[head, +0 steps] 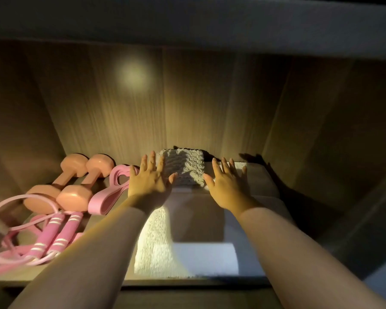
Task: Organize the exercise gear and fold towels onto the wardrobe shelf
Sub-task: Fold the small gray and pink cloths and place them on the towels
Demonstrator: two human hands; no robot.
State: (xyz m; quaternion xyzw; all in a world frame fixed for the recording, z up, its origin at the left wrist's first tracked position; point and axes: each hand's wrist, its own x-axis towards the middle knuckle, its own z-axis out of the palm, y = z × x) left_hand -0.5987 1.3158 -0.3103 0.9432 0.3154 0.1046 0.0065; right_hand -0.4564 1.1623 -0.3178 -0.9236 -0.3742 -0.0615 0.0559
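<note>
Left hand (151, 182) and right hand (227, 186) flat on folded white towels (157, 241)

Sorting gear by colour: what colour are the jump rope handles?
The jump rope handles are pink with white stripes; head view shows them best.

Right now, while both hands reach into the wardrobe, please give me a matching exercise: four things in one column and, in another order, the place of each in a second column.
Things
1. dumbbells
2. skipping rope
3. resistance band
4. folded towels

Places
A. touched by the flat left hand and right hand
B. coiled, nearest the camera, far left
C. side by side, behind the skipping rope
D. between the dumbbells and the left hand

Pairs: 1-C, 2-B, 3-D, 4-A
</note>
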